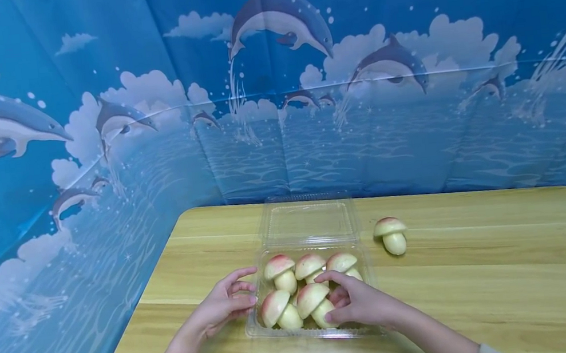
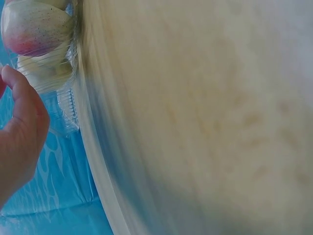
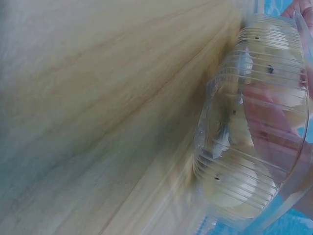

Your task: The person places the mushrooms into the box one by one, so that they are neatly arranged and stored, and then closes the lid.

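A clear plastic clamshell box [image 1: 310, 334] stands on the table with its lid folded back. In it lie several pale-yellow, mushroom-shaped pieces with red-blushed caps, three across the back row. My right hand [image 1: 360, 300] reaches in from the right, its curved fingers and thumb around the front middle mushroom [image 1: 312, 300], thumb at the stem. Through the ribbed wall [image 3: 274, 186] in the right wrist view, fingers show inside the box. My left hand [image 1: 226, 303] is at the box's left side, fingers loosely bent, fingertips right at the rim. A speckled cap [image 2: 36, 29] shows beside it in the left wrist view.
Another mushroom-shaped piece [image 1: 392, 236] lies on the wooden table [image 1: 479, 271], to the right of the transparent lid [image 1: 308, 222]. A blue curtain [image 1: 388, 142] printed with dolphins hangs behind and to the left of the table.
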{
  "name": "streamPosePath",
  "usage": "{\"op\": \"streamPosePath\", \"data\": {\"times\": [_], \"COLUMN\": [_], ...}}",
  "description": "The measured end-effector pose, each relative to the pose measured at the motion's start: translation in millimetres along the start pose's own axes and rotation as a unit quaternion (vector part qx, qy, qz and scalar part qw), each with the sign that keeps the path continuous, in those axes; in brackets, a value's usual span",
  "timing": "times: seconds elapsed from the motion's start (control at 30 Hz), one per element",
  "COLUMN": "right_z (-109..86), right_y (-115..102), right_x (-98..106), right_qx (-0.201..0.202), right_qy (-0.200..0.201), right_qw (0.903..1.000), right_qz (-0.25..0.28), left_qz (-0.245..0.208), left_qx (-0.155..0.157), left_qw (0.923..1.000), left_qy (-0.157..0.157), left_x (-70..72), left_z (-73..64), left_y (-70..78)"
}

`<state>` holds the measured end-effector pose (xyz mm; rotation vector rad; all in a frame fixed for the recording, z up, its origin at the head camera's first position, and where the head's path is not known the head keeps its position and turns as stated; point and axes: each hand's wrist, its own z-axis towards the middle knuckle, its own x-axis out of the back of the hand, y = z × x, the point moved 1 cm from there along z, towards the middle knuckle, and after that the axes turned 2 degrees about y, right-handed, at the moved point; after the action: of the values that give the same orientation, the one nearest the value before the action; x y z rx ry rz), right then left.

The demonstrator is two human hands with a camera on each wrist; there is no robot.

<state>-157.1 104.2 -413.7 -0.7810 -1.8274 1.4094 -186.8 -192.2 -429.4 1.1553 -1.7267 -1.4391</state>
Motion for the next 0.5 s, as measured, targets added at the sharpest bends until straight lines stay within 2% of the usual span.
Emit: {"op": "streamPosePath", "data": {"times": [0.17,0.5], "right_z": [0.2,0.1], "right_y": [-0.3,-0.1], "right_x": [0.8,-1.5], "right_qx": [-0.004,0.005], "right_qy": [0.006,0.006], "right_qw": [0.9998,0.9999], "right_qz": [-0.018,-0.013], "left_qz": [0.0,-0.001], "left_qx": [0.0,0.002], "left_qw": [1.0,1.0], "left_qy": [0.001,0.003], "left_x": [0.1,-0.9], "left_z": [-0.2,-1.0], "left_y": [-0.3,-0.2]}}
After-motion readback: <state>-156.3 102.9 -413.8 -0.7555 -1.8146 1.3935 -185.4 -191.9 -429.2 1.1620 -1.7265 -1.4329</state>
